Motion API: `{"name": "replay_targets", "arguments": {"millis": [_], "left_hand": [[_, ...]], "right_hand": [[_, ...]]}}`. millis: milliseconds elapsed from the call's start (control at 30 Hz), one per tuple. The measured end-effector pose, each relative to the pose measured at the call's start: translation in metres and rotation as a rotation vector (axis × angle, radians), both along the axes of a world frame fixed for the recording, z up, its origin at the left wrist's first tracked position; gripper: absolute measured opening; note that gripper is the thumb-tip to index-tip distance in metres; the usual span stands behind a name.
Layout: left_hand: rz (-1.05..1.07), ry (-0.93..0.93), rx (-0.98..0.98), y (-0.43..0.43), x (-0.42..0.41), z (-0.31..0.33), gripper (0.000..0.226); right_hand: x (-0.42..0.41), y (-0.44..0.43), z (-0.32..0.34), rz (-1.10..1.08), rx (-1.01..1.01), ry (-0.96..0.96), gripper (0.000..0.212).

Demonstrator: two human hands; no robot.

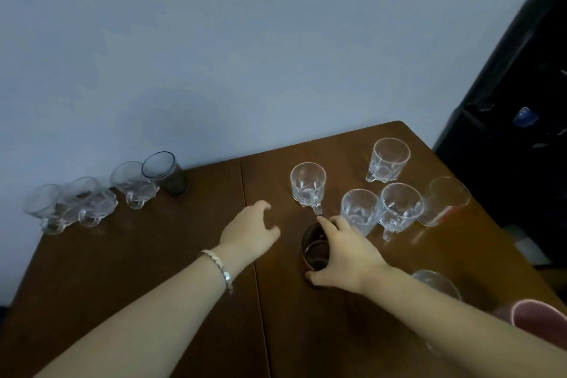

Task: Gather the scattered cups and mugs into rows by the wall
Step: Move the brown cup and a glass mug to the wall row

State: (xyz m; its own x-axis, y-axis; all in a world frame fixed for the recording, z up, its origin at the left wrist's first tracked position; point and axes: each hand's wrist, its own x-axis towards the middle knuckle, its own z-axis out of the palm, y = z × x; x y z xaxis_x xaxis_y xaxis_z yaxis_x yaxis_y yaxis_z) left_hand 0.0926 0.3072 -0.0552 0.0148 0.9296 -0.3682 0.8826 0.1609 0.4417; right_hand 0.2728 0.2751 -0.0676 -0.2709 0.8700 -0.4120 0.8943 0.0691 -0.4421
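Observation:
A brown wooden table [153,270] stands against a pale blue wall. Along the wall at the left stand three clear glass mugs [89,202] and a dark tumbler [167,173] in a row. Several clear mugs [308,187] are scattered at the right, along with a tall clear glass [445,201]. My right hand [343,255] is wrapped around a dark brown glass [314,250] on the table. My left hand [250,230], with a bracelet on its wrist, hovers open just left of it, holding nothing.
A pink mug [540,325] and a clear glass [435,282] sit by the table's right edge, partly behind my right forearm. A black appliance [506,132] stands to the right of the table.

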Motion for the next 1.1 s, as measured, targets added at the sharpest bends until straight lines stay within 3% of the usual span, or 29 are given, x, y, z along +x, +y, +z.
{"name": "replay_targets", "arguments": {"millis": [133,233,367,633,833,1100], "left_hand": [[0.001,-0.141,0.025,0.059,0.05,-0.01,0.095],[-0.037,-0.044,0.001,0.092,0.076,-0.026,0.108],[-0.023,0.084,0.074,0.098,0.085,-0.047,0.095],[0.029,-0.11,0.095,0.027,0.04,-0.041,0.073],[0.035,-0.15,0.023,-0.059,-0.047,-0.021,0.085],[0.192,-0.007,0.036,-0.137,-0.199,0.01,0.097]], "right_hand": [[0.037,-0.001,0.013,-0.034,0.031,0.046,0.11],[0.057,0.0,0.02,-0.059,0.08,0.068,0.11],[0.067,0.0,0.02,-0.095,0.092,0.133,0.109],[0.051,-0.012,0.026,-0.082,0.072,0.097,0.11],[0.002,-0.032,0.048,-0.009,0.088,0.068,0.108],[-0.123,-0.06,0.056,0.08,0.069,0.039,0.103]]}}
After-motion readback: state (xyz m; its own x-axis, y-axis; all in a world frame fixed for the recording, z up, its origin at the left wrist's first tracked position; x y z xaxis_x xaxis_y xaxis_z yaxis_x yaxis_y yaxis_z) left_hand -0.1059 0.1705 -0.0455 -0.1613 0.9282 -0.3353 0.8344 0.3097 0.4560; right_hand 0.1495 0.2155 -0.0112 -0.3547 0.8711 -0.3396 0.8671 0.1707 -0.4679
